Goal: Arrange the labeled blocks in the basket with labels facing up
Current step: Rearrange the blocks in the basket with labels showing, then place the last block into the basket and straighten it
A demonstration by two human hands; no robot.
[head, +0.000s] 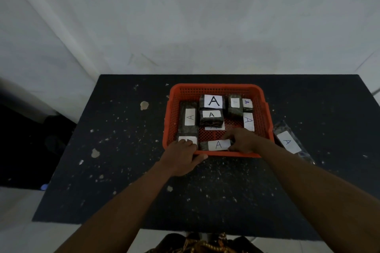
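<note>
An orange plastic basket [258, 93] sits on a dark table and holds several dark wrapped blocks with white "A" labels facing up. A long block [216, 145] lies along the basket's near wall; my right hand [242, 139] grips its right end. My left hand [183, 157] rests over the basket's near left corner, fingers on a small labeled block [188, 139] there, thumb outside the rim. A tall block [189, 117] lies at the left, a large-label block [213, 101] at the back. One more labeled block [287, 141] lies on the table right of the basket.
The black table [123, 150] is speckled with pale flecks and a few paint-like blotches. Its far edge meets a white wall, and light floor shows at the left and near edges. Patterned clothing appears at the bottom of the view.
</note>
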